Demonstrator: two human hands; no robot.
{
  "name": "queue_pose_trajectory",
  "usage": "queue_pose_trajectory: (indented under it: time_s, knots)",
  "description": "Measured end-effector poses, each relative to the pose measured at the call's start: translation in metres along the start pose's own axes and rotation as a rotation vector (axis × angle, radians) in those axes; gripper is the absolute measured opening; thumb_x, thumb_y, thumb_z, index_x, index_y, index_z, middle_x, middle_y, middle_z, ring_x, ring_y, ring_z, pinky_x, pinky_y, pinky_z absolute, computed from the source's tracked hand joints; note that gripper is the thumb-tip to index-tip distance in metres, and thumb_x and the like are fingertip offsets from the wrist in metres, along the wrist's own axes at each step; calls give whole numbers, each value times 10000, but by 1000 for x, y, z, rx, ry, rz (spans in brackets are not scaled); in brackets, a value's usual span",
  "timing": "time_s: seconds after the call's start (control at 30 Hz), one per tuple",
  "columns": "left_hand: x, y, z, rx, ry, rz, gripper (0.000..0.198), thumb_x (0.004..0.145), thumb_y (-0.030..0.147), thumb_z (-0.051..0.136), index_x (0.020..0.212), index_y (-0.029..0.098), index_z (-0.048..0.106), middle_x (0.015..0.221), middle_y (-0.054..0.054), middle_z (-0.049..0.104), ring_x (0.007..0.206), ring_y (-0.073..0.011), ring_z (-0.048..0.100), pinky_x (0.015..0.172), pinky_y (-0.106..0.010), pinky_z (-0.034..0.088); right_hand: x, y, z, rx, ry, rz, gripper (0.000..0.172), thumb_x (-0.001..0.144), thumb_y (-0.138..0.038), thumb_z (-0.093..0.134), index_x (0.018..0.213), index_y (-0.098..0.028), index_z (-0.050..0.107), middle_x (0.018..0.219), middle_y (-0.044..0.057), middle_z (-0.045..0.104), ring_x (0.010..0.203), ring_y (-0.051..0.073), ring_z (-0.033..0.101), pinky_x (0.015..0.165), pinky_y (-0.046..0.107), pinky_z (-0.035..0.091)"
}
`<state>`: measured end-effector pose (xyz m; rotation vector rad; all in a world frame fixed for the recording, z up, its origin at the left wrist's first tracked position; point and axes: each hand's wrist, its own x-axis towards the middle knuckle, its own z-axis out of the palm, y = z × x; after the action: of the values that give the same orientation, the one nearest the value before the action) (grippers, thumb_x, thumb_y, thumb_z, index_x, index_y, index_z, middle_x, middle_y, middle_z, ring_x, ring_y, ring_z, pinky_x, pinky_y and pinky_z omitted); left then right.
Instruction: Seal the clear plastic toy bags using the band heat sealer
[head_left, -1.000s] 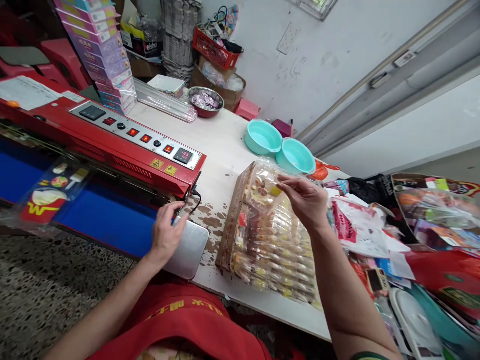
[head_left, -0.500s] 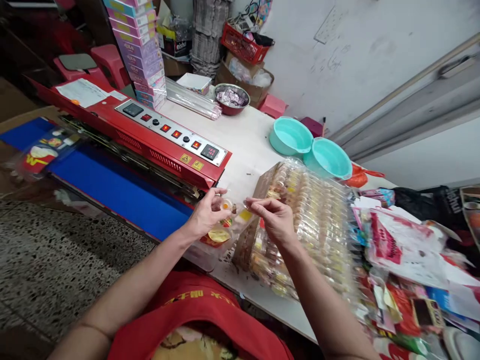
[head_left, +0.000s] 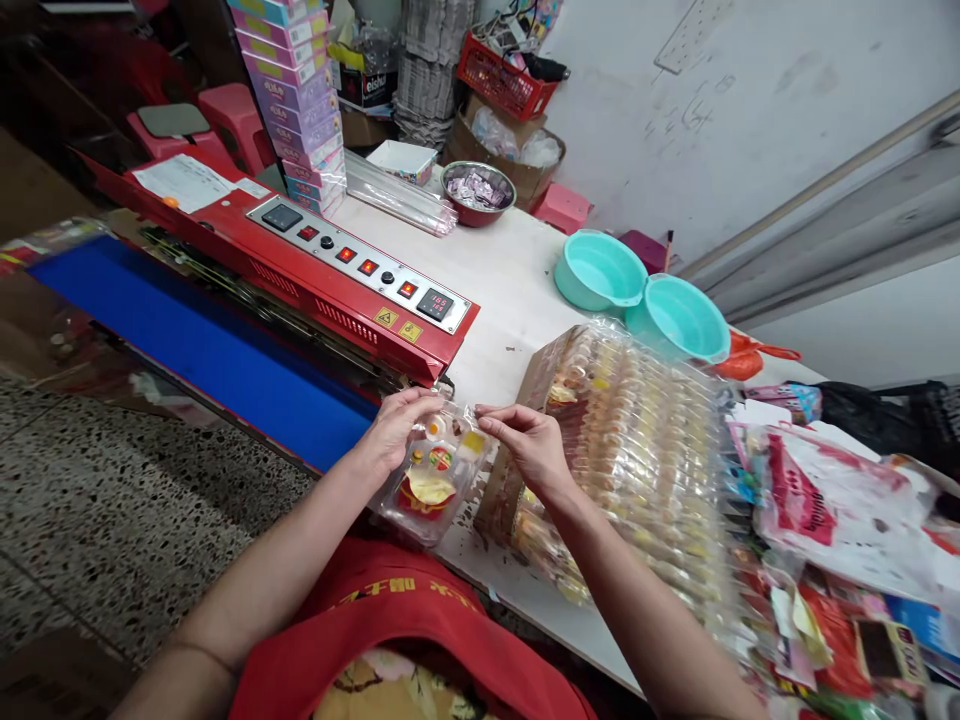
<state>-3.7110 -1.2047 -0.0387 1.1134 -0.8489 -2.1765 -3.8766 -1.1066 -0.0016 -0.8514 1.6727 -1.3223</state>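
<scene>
A clear plastic packet (head_left: 433,470) with small food-shaped pieces hangs between my hands in front of the red sealing machine (head_left: 330,270). One piece looks like a fried egg, and a red and yellow one sits lower down. My left hand (head_left: 394,430) is closed on the packet's upper left edge. At the upper right corner my right hand (head_left: 529,440) pinches it between thumb and fingers. Just right of the packet stands a cardboard box (head_left: 540,385) filled with rows of similar clear packets (head_left: 630,450). The machine's blue conveyor belt (head_left: 202,340) runs to the left.
Two turquoise basins (head_left: 600,272) stand on the white table (head_left: 487,265) behind the box. A metal bowl (head_left: 480,195) of small sachets and a tall stack of boxes (head_left: 300,110) are farther back. Plastic bags and wrappers (head_left: 832,510) pile up at the right.
The packet now faces me more flatly, with its top edge held at both corners. On the belt's far left, the packet has moved away toward the end. The view has shifted slightly.
</scene>
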Motion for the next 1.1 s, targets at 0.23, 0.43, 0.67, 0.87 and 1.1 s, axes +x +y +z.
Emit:
queue_pose_trajectory:
  time_s: [0.23,0.43,0.67,0.87,1.1]
  knots:
    - [16,-17,-3,-73,130,-116,264,473,201,755,714,136,670,648,-18,677,504,-117,569,465,-224,441,13,27,6,-15,44,154,290,497,-391,884,646,-183,748,789,71,761,743,200,681,730,328,522]
    - [28,-28,-4,-69,280,-39,217,532,223,772,667,120,637,611,-66,686,527,-165,626,482,-247,470,19,39,13,59,71,258,353,447,-410,904,633,-166,730,607,15,690,555,116,583,595,269,481]
    - [37,-32,-19,-50,322,-44,194,629,244,756,701,131,615,544,-38,654,433,-128,574,422,-212,436,37,45,28,150,86,301,461,349,-353,928,681,-153,678,590,20,686,552,140,617,572,276,516]
    - [31,-17,-55,-11,305,-138,356,510,164,829,815,117,651,657,-70,703,481,-150,627,452,-226,487,61,59,52,250,164,359,460,337,-267,912,670,-166,611,584,16,684,536,154,626,524,277,524]
    - [41,2,-84,-31,483,3,311,542,107,778,763,136,560,628,9,639,511,-116,598,519,-232,492,64,60,65,165,159,212,511,532,-496,834,852,-204,563,735,13,669,674,160,625,667,313,529]
